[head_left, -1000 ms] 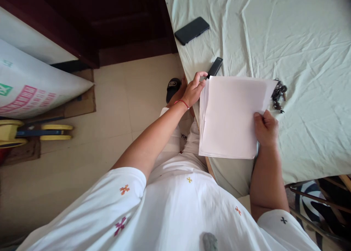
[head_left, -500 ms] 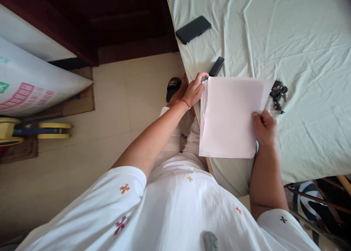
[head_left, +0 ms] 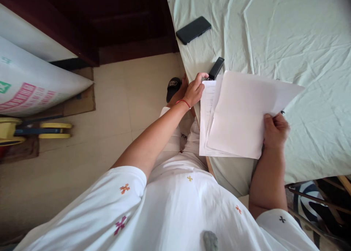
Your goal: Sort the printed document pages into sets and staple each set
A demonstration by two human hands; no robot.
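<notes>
My right hand (head_left: 276, 130) pinches the right edge of several white sheets of paper (head_left: 241, 112), thumb on top. These sheets are tilted and fanned to the right, their upper right corner lifted. Beneath them a printed sheet (head_left: 207, 115) shows along the left and bottom; its text is too small to read. My left hand (head_left: 194, 90) is at that sheet's upper left corner, thumb at the paper's edge and index finger reaching towards a black stapler (head_left: 216, 67). The stapler lies just above the papers, its near end close to the fingertips.
A black phone (head_left: 193, 30) lies near the left edge of the cloth-covered table (head_left: 307, 53). Keys are mostly hidden behind the lifted paper. On the floor at left are a large printed white sack (head_left: 35, 82) and a yellow-wheeled object (head_left: 55, 130). A chair stands at lower right.
My right hand has moved right, drawing the upper sheets with it and uncovering the printed sheet. The lifted paper now covers most of the keys. My left hand has stayed nearly still.
</notes>
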